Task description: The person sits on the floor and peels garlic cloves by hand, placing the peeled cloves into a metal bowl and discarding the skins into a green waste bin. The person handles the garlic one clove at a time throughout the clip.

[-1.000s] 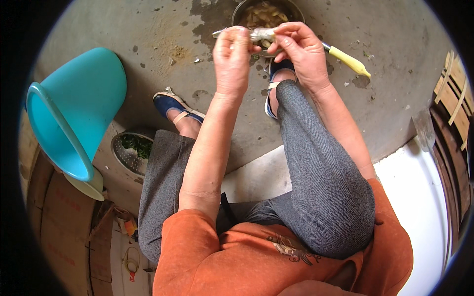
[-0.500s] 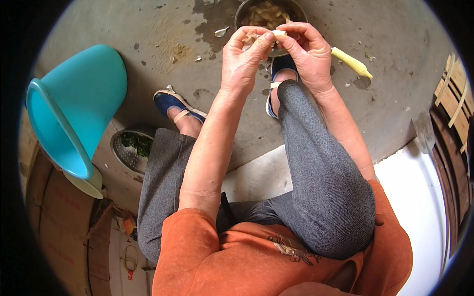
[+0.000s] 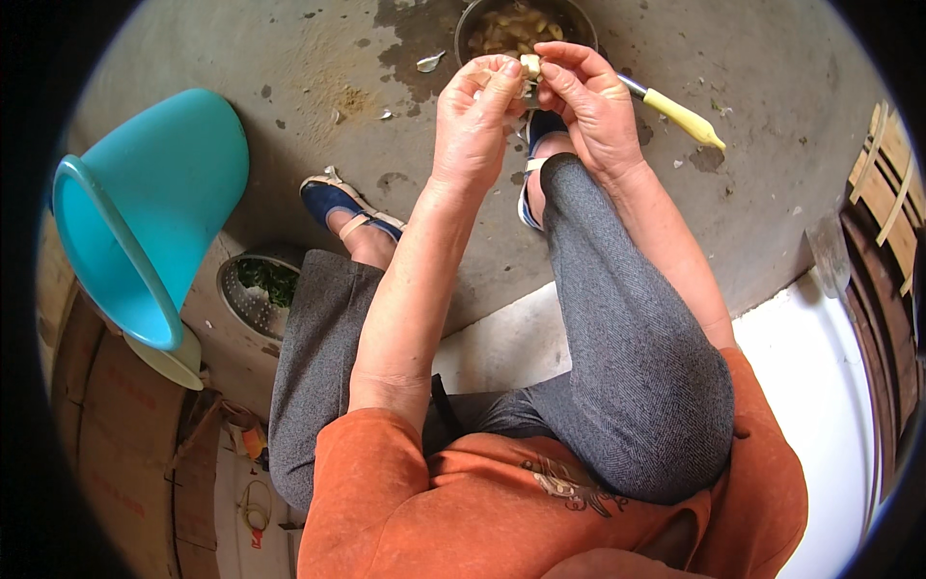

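Both hands meet in front of me over the near edge of a metal bowl (image 3: 459, 39). Between their fingertips is a pale peeled garlic clove (image 3: 530, 66). My left hand (image 3: 475, 116) is closed, thumb and forefinger pinching at the clove's left side, with bits of thin papery skin among its fingers. On the other side, my right hand (image 3: 596, 114) pinches with thumb and fingers at the clove. Pale brownish pieces, probably more cloves, lie in liquid in the bowl. Right of my right hand, a knife (image 3: 680, 116) with a yellow handle rests at the bowl, its blade mostly hidden.
A turquoise bucket (image 3: 198, 159) lies tipped on its side at the left, with a pale green basin (image 3: 178, 365) beneath its rim. A metal colander (image 3: 241, 301) with green leaves stands by my left knee. Skin scraps (image 3: 430, 63) and wet patches mark the concrete floor.
The clove has turned upright between my fingertips and shows more of its pale side. My fingers have shifted slightly around it, and the knife has moved a little.
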### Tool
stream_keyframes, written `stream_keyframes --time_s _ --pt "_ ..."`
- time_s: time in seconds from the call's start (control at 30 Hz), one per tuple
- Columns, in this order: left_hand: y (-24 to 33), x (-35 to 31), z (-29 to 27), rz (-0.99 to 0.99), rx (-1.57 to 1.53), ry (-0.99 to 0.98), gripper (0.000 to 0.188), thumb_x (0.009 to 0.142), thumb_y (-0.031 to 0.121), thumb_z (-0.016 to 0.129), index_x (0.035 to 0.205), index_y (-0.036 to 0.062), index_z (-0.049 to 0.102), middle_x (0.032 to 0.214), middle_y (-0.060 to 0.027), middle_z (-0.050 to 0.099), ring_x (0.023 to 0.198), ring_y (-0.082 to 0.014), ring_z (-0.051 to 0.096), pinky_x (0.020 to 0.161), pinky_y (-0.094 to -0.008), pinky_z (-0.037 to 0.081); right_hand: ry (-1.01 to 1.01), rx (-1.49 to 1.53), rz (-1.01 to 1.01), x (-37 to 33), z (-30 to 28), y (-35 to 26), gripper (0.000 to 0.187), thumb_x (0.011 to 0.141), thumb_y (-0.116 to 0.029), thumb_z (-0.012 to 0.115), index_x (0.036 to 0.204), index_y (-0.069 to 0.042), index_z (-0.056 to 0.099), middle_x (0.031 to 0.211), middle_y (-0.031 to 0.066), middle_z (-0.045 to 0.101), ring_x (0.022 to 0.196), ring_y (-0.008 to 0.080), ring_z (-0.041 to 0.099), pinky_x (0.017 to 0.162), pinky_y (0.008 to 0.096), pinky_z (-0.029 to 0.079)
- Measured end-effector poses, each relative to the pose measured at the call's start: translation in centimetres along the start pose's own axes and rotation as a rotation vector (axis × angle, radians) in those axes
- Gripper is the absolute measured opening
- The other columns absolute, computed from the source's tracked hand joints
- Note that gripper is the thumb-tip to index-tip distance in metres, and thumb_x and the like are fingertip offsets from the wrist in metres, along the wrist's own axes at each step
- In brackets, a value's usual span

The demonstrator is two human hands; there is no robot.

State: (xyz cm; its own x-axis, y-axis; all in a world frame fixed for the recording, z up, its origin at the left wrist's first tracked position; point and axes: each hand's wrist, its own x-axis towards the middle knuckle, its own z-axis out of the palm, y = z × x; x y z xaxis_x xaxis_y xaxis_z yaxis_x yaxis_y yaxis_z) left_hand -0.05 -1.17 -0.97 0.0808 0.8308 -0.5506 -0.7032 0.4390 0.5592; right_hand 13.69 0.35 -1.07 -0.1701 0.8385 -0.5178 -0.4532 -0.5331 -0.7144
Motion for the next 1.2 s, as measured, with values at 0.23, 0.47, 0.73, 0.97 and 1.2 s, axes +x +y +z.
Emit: stream_keyframes --time_s 0.23,0.47,0.73,0.97,1.2 --pt "0.6 -0.1 -0.4 0.077 0.290 -0.068 0.015 0.090 0.018 0.062 0.096 0.0055 0.060 0.082 0.0029 0.059 0.068 -0.0037 0.048 0.060 -0.0183 0.040 -0.054 -0.134 0.071 -0.3 0.8 -1.6 0.021 0.088 -0.011 0.063 0.107 -0.002 0.062 0.089 0.0027 0.065 0.076 0.0072 0.061 0.069 0.0206 0.051" --pt "2.2 -0.4 -2.4 -0.011 -0.138 -0.115 0.011 0.092 0.017 0.059 0.100 0.0088 0.059 0.089 -0.0005 0.062 0.079 -0.0092 0.057 0.071 -0.0248 0.048 -0.012 -0.401 -0.037 0.5 0.4 -1.4 0.022 0.088 -0.007 0.062 0.109 0.001 0.059 0.092 0.0052 0.064 0.084 0.0113 0.063 0.077 0.0241 0.053" --pt "2.6 0.2 -2.2 0.012 0.303 -0.039 0.010 0.089 0.009 0.058 0.098 0.0056 0.060 0.087 -0.0033 0.063 0.073 -0.0079 0.058 0.063 -0.0225 0.048 -0.098 -0.245 -0.010 0.0 0.3 -1.1 0.027 0.089 -0.004 0.059 0.115 -0.001 0.055 0.101 0.0067 0.061 0.089 0.0141 0.064 0.081 0.0268 0.052" --pt "1.4 0.4 -0.5 0.147 0.435 -0.021 0.014 0.082 0.012 0.071 0.092 0.0048 0.063 0.081 0.0009 0.062 0.073 -0.0056 0.056 0.063 -0.0205 0.047 -0.072 -0.332 -0.197 0.1 0.6 -0.3 0.025 0.082 0.005 0.063 0.106 -0.003 0.057 0.096 0.0018 0.060 0.091 0.0087 0.058 0.083 0.0229 0.049" --pt "0.7 0.2 -0.2 0.194 0.363 0.002 0.008 0.088 0.007 0.062 0.093 0.0029 0.057 0.087 -0.0035 0.063 0.079 -0.0092 0.059 0.071 -0.0251 0.051 -0.048 -0.260 -0.046 -0.1 0.6 -0.8 0.024 0.084 0.000 0.064 0.106 -0.003 0.058 0.094 0.0022 0.061 0.086 0.0087 0.059 0.080 0.0229 0.050"
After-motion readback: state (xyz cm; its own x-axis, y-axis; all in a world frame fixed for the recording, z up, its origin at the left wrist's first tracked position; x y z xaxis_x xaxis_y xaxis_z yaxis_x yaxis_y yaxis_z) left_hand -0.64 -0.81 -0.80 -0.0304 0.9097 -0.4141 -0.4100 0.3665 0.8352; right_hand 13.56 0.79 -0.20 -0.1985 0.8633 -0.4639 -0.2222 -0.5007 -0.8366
